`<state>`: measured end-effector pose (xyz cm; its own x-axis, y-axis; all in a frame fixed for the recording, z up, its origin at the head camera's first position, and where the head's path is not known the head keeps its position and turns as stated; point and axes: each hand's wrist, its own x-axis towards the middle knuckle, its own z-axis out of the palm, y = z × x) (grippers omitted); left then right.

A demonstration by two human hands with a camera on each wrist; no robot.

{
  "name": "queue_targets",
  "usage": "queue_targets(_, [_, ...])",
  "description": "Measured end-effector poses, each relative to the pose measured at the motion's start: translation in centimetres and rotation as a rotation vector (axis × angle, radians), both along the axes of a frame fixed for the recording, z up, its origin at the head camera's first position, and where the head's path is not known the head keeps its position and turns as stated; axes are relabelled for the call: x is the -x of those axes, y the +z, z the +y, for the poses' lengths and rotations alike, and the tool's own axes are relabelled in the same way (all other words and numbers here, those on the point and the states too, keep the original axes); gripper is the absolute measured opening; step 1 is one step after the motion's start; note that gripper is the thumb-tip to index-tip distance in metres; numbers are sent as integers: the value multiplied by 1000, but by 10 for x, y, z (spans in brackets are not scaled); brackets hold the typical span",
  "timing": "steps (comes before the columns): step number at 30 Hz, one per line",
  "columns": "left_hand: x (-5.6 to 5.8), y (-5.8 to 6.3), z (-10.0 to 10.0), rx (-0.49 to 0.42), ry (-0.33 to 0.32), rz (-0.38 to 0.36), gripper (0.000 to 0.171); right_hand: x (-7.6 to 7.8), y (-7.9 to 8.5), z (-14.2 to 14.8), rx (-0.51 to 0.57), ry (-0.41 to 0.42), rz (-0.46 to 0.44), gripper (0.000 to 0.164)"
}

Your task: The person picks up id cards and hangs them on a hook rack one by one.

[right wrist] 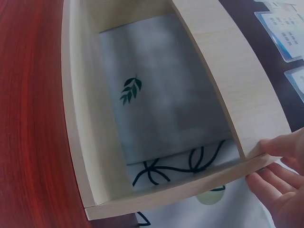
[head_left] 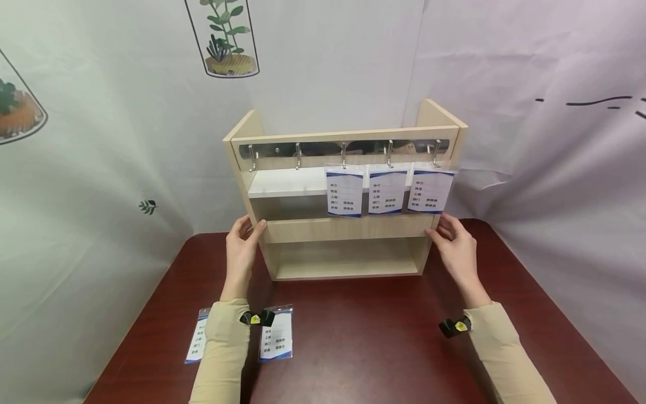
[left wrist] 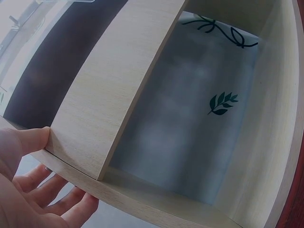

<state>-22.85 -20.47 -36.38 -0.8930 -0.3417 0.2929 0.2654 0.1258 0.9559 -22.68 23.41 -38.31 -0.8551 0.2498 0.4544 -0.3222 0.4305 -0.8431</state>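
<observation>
Head view: left hand [head_left: 241, 247] and right hand [head_left: 458, 249] hold a wooden rack [head_left: 348, 229] by opposite sides between thumb and fingers, presumably steadying it; hooks [head_left: 390, 148] on its right carry three hanging badges [head_left: 386, 192], two loose badges [head_left: 277, 339] lie before its left, and it stands on a dark red worktop [head_left: 358, 336] with printed pale cloth [head_left: 333, 67] behind.

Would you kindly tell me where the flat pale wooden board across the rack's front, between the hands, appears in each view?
Head: flat pale wooden board just below centre, under three hanging white-and-blue badges.
Left wrist: board slants from top centre toward the bare left hand.
Right wrist: board slants from upper right of centre toward the bare right hand.
Shared landmark: dark-red table.
</observation>
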Motion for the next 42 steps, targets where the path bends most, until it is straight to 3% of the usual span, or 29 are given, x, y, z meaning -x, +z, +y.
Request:
queue_targets(14, [-1,-3,0,11,-8,11,55,1,-5,1,27,-7,-12,46])
queue_targets(23, [1,1,-2,13,-22,-23,54,5,-8,2,13,-29,-4,45])
queue_targets(27, [1,1,-5,51,-29,-25,57,5,-7,2,20,-23,-10,44])
queue_targets(35, [-8,0,-8,88,-43,-25,54,4,-4,-1,32,-15,-4,45])
queue_targets(42, [-24,0,-9,98,-96,-8,55,2,-5,0,26,-22,-15,46])
